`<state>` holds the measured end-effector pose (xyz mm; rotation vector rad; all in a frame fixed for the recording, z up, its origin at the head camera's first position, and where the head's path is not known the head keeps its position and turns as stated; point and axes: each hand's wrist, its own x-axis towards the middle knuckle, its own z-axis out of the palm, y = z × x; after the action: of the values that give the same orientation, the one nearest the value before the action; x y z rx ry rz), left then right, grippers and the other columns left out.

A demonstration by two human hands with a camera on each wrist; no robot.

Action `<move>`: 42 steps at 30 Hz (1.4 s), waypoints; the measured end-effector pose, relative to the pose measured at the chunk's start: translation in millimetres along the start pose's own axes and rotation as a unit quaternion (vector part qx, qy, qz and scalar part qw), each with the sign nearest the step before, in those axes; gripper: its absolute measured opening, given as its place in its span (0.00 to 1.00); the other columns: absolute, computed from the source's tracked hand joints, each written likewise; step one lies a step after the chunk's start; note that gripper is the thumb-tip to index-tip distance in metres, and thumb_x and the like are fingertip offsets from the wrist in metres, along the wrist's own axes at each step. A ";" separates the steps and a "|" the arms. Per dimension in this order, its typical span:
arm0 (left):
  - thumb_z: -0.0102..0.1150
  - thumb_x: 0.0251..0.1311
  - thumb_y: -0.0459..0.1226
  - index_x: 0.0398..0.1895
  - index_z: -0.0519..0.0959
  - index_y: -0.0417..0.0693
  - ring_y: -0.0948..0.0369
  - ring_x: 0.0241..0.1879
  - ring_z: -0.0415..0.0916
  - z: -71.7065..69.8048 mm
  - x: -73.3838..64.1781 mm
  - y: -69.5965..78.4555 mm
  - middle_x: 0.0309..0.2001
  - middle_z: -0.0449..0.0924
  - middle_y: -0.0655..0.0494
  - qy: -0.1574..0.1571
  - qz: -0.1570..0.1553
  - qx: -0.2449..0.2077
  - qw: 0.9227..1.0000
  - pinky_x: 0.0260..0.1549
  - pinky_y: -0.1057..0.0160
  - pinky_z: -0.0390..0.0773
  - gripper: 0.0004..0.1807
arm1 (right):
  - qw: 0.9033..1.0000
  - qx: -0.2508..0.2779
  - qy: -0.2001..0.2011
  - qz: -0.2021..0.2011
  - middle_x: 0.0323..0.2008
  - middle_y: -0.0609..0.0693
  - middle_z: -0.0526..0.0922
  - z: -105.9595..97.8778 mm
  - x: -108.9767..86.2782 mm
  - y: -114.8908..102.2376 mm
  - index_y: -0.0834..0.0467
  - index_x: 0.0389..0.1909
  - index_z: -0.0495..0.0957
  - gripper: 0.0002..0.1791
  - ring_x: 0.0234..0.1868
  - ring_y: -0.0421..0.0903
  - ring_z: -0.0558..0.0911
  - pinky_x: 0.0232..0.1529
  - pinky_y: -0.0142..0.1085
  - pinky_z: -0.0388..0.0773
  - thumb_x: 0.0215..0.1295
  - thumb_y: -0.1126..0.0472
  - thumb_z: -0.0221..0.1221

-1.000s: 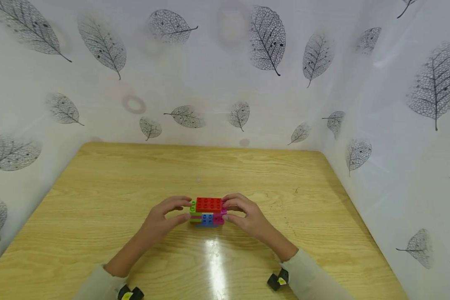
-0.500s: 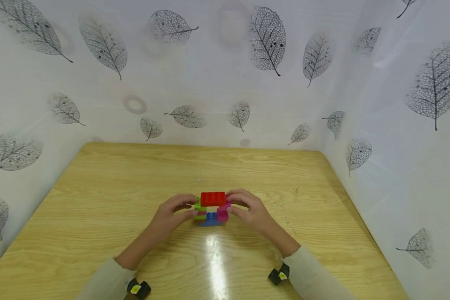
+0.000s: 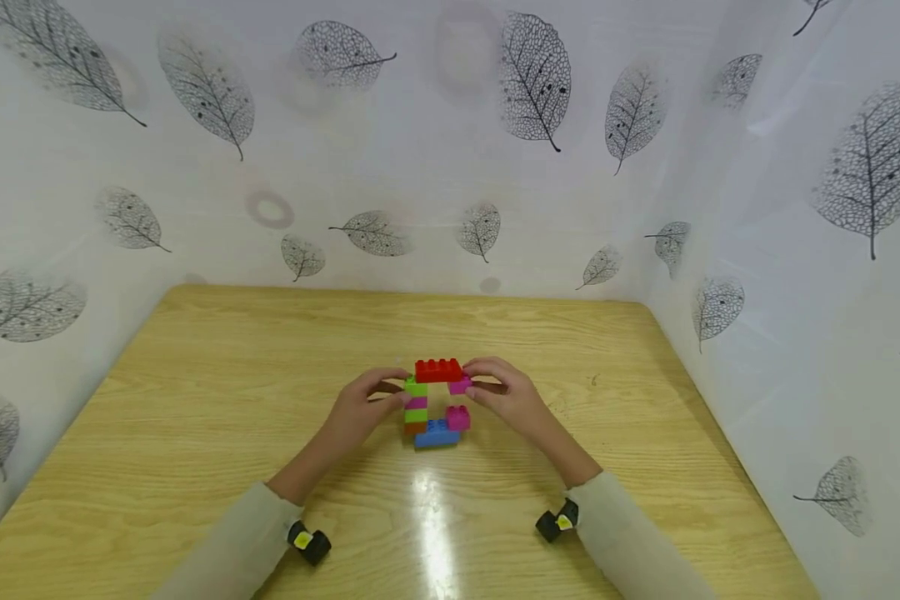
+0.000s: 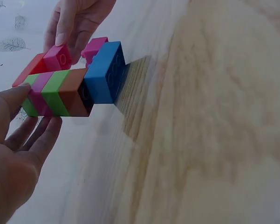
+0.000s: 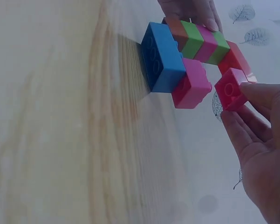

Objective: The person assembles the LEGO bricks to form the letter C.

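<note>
In the head view a ring of toy building blocks is tilted up, its middle open. My left hand [image 3: 363, 408] pinches the left stack [image 3: 416, 403] of green, magenta and brown blocks near its top. My right hand [image 3: 508, 393] pinches the upper pink block [image 3: 459, 387]. A red block [image 3: 438, 372] spans the top between them. At the bottom lies a blue block [image 3: 437, 437] carrying a lower pink block [image 3: 458, 417]; a gap parts the two pink blocks. Both wrist views show the blue block's hollow underside, with a shadow on the table beside it.
The wooden table [image 3: 270, 333] is bordered at the back and sides by a white leaf-patterned sheet [image 3: 420, 158]. Black wrist devices [image 3: 311, 542] hang below both sleeves. A bright light streak lies on the near tabletop.
Both hands have shifted right and away with the block ring. It has tipped from showing its studded top to showing its open side, and the gap between the pink blocks now shows.
</note>
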<state>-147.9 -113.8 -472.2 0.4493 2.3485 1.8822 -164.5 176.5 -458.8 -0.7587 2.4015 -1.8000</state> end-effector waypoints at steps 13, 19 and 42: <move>0.64 0.75 0.43 0.67 0.81 0.48 0.52 0.56 0.79 -1.7 26.8 -10.5 0.65 0.78 0.51 -0.010 -0.037 0.017 0.999 0.56 0.51 0.79 0.21 | 0.997 -0.043 -0.002 0.060 0.59 0.58 0.82 -6.4 19.5 13.4 0.65 0.61 0.81 0.18 0.63 0.58 0.80 0.61 0.46 0.80 0.74 0.67 0.66; 0.65 0.75 0.42 0.66 0.82 0.48 0.52 0.55 0.79 -2.5 37.5 -16.7 0.63 0.80 0.51 -0.018 -0.042 0.028 0.999 0.57 0.51 0.79 0.20 | 0.994 -0.067 -0.005 0.083 0.59 0.58 0.83 -8.6 23.2 18.3 0.64 0.62 0.82 0.20 0.63 0.57 0.80 0.62 0.53 0.77 0.73 0.63 0.67; 0.64 0.73 0.36 0.63 0.83 0.39 0.46 0.65 0.74 6.8 46.0 -27.2 0.60 0.83 0.45 -0.020 -0.071 0.052 0.996 0.67 0.44 0.70 0.18 | 0.983 -0.100 -0.011 0.154 0.59 0.56 0.84 -4.6 21.5 29.4 0.63 0.60 0.84 0.17 0.61 0.55 0.80 0.63 0.51 0.76 0.75 0.63 0.65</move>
<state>-194.4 -99.5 -495.2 0.3159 2.3924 1.6798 -195.3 177.9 -478.8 -0.3851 2.5414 -1.4449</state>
